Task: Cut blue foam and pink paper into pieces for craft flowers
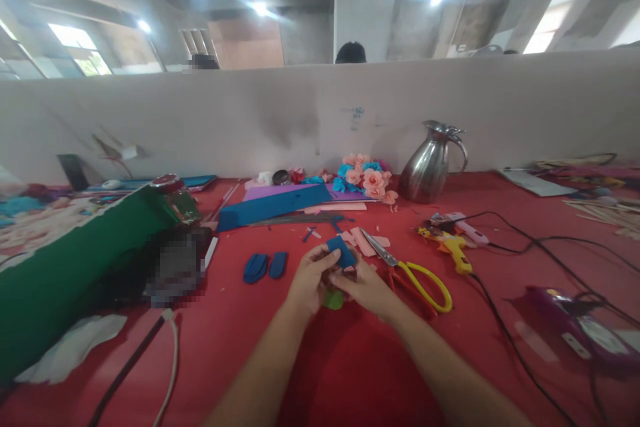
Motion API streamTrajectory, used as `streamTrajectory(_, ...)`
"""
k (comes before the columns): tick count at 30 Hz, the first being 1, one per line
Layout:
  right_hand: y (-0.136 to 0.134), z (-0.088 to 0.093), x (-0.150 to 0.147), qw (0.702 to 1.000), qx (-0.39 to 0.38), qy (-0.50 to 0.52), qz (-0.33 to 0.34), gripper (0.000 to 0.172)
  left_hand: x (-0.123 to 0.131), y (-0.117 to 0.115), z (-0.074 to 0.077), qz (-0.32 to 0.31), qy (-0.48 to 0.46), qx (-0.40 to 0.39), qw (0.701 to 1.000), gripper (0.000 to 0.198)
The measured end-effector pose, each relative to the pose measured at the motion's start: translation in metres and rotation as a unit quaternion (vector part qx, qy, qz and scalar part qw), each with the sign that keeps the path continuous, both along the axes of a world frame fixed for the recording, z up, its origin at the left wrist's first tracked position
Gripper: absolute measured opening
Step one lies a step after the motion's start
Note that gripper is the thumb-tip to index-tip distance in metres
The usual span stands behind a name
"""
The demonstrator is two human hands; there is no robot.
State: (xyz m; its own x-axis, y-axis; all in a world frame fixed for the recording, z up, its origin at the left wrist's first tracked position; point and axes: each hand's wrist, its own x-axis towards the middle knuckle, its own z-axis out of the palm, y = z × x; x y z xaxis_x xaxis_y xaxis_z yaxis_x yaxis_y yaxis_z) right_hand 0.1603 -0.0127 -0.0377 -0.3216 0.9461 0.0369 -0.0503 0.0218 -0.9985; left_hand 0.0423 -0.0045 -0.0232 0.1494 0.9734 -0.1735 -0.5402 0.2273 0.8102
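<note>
Both of my hands meet over the red table (350, 360) and pinch a small blue foam piece (343, 253) between them. My left hand (310, 278) grips it from the left with thumb and fingers closed. My right hand (365, 283) holds it from below and the right. A green scrap (333, 300) shows under my hands. Two cut blue petals (265, 266) lie to the left. Yellow-handled scissors (415, 275) lie shut just right of my right hand, beside pink foam pieces (363, 241).
A long blue foam sheet (273, 207) and a purple one lie behind. A bunch of pink and blue foam roses (364, 177) and a steel jug (431, 163) stand by the grey partition. A yellow glue gun (453, 247), cables and a purple tool (580, 327) are right; a green roll (75, 260) left.
</note>
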Motion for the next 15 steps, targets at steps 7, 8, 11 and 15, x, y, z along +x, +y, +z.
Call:
streamTrajectory(7,0.005,-0.013,0.004,0.978,0.105,-0.18,-0.02,0.018,-0.005,0.003,0.002,-0.028,-0.13,-0.008,0.991,0.014)
streamTrajectory(8,0.006,-0.013,0.006,0.972,0.109,-0.206,-0.031,0.021,-0.01,0.006,0.003,0.001,-0.145,-0.009,0.989,0.011)
streamTrajectory(11,0.007,-0.009,0.013,0.953,0.107,-0.267,-0.09,0.027,-0.037,0.016,0.011,0.144,-0.197,-0.008,0.97,0.012)
streamTrajectory(15,0.012,-0.005,0.019,0.919,0.122,-0.339,-0.16,0.03,-0.073,0.024,0.022,0.245,-0.248,0.017,0.937,0.011)
